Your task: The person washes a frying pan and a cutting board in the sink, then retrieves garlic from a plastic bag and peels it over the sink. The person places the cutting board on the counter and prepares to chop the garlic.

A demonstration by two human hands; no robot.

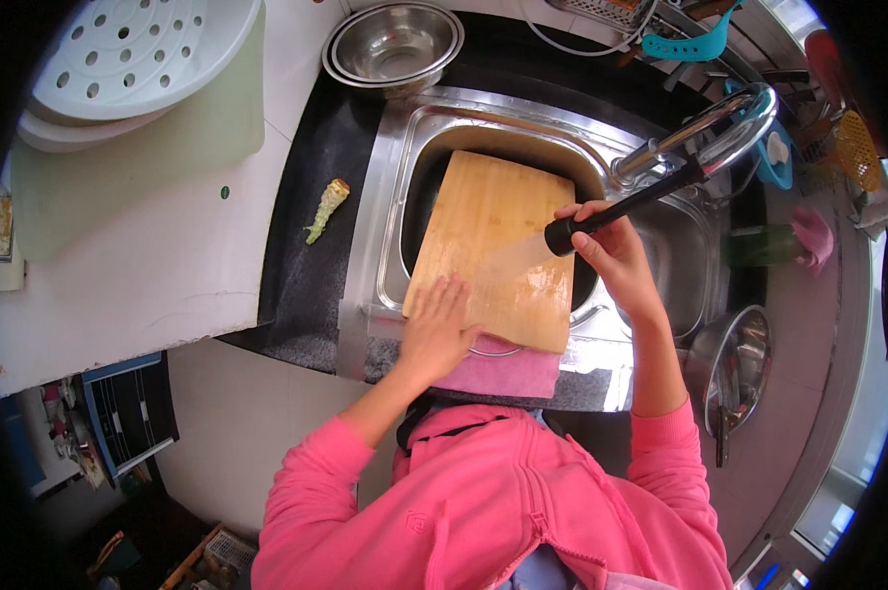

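A wet wooden cutting board (499, 221) lies slanted across the steel sink basin (407, 184), its near end over the front rim. My left hand (438, 321) rests flat on the board's lower left corner, fingers spread. In my right hand (621, 254) is the black spray head (559, 237) of the faucet (738, 140). Water sprays from it leftward onto the board's surface. Beneath the board's near edge, a pink cloth (503, 375) covers part of the counter front.
Two nested steel bowls (396, 55) stand behind the sink at left. A peeled vegetable stem (327, 210) lies on the black counter (296, 243). At right are a second basin (672, 265) and a steel bowl (742, 369) with a knife (722, 435). White perforated colander (130, 55) sits upper left.
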